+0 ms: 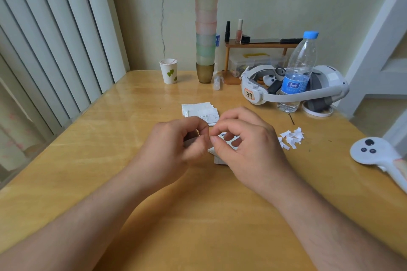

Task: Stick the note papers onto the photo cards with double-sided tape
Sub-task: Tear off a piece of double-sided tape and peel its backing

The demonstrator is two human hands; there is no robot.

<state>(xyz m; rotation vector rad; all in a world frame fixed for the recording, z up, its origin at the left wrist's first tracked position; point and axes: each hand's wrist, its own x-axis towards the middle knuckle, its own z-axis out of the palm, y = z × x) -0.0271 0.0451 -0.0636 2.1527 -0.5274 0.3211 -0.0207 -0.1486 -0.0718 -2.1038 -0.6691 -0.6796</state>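
Head view: left hand [176,143] and right hand [244,141] meet fingertip to fingertip, curled, pinching something too small to identify, over the white cards [218,156] on the table [110,138]. Note papers [199,111] lie just behind. Water bottle [296,75] nearly empty; paper cup [169,71] holds thin sticks.

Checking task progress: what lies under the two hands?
Under the left hand and right hand, white card edges show on the table. Most of the stack is covered by fingers.
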